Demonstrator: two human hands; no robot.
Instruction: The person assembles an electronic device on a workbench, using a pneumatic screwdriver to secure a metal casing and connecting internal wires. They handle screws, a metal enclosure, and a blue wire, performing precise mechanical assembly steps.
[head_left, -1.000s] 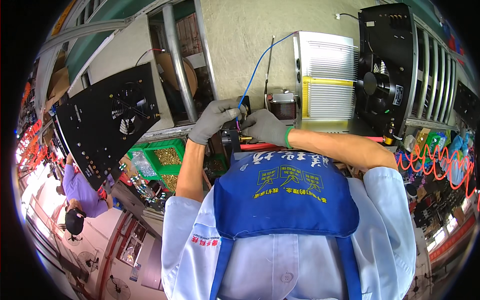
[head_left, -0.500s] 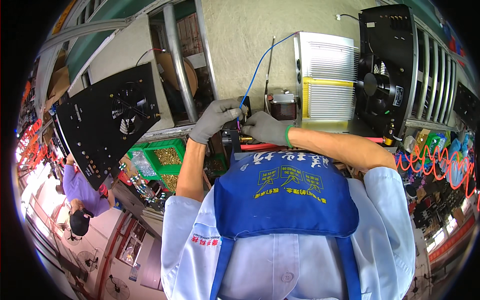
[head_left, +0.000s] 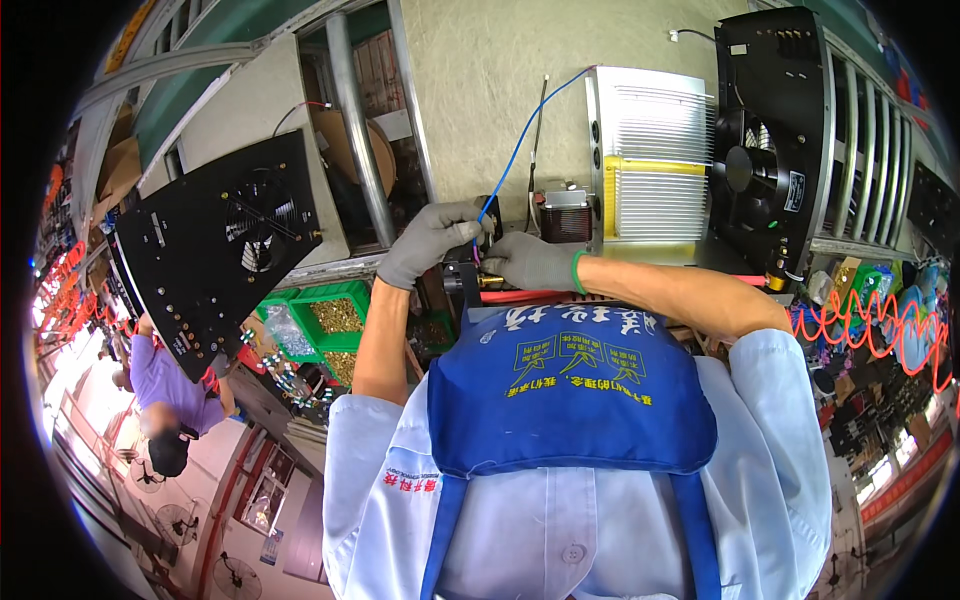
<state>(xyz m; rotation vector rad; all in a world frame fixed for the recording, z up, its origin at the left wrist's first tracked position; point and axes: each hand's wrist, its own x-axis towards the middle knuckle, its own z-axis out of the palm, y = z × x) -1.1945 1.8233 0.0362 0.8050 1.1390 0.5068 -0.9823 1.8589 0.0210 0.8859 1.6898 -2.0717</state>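
Note:
In grey gloves, both my hands meet at the near edge of the workbench. My left hand (head_left: 432, 245) pinches a blue wire (head_left: 520, 150), which curves up to the corner of a silver finned metal housing (head_left: 650, 110). Close beside it, my right hand (head_left: 532, 262) has its fingers drawn together near the wire's lower end; whatever lies between them is hidden. Just under the fingertips are a brass fitting (head_left: 490, 282) and a black bracket (head_left: 461, 278). A dark finned block (head_left: 567, 220) stands to the right of my hands.
Black panels with fans lie at left (head_left: 215, 240) and right (head_left: 775, 150). Metal rollers (head_left: 358, 130) cross a gap left of the bench. Green bins (head_left: 322, 325) hold small brass parts. Coiled red hoses (head_left: 880, 325) hang at right. A co-worker (head_left: 175, 390) stands at far left.
My right hand has shifted very slightly at the fitting, while my left keeps its pinch on the blue wire. The co-worker's dark-gloved hand now shows beside the left panel.

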